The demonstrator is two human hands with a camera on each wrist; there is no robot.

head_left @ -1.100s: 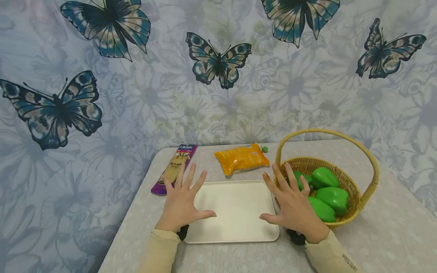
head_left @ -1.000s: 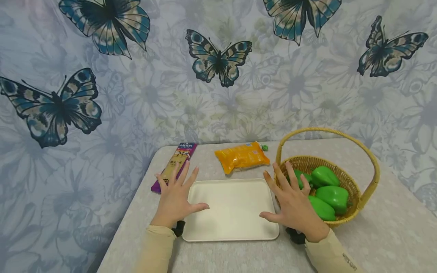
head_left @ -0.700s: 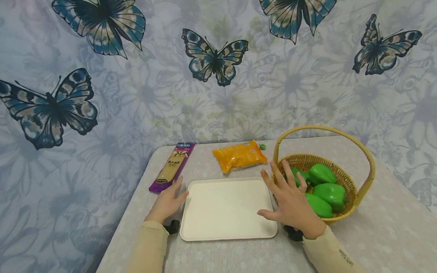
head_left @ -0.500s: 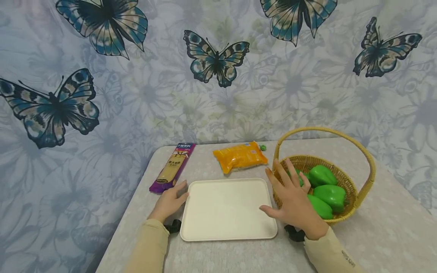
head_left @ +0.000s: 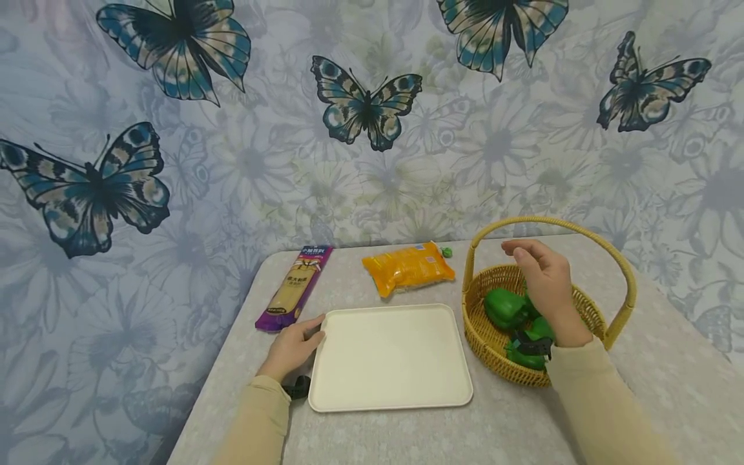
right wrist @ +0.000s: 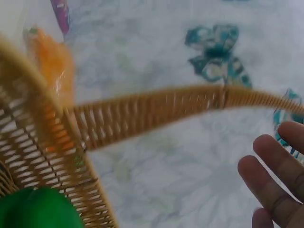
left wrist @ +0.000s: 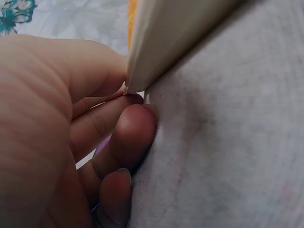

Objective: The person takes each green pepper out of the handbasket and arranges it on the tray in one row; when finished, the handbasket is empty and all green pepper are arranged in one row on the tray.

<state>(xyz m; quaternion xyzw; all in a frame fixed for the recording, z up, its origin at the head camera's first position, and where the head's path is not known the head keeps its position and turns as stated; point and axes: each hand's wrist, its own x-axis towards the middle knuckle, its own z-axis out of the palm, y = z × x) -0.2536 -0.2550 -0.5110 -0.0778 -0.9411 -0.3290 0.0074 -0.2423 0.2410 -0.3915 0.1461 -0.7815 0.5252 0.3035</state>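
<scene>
A: Where are the hands?

B: The left hand (head_left: 289, 349) is at the left edge of the flat, cream-coloured rectangular tray (head_left: 391, 358), thumb and fingertip pinching its rim; the tray lies on the pale grey, mottled tabletop (head_left: 383, 445), and the long purple-and-yellow packet (head_left: 292, 290) is just beyond those fingers.

B: The right hand (head_left: 546, 278) is above the round, golden-brown woven basket (head_left: 493, 361), to the tray's right.

A: Has the right one got hold of anything?

B: Nothing that I can see; its fingers are slightly bent with gaps between them, near the arched handle (head_left: 543, 220) yet apart from it in the right wrist view; the glossy green bell peppers (head_left: 504, 308) lie in the basket, partly hidden by that arm.

A: So which step is this?

B: I'd judge it a reach, with the left hand steadying the tray; whether the right is after handle or pepper, I cannot tell.

A: And the next move?

B: Either way it would call for a controlled close of the right fingers; a pepper would also need lowering the hand inside the arch, clear of the handle.
</scene>
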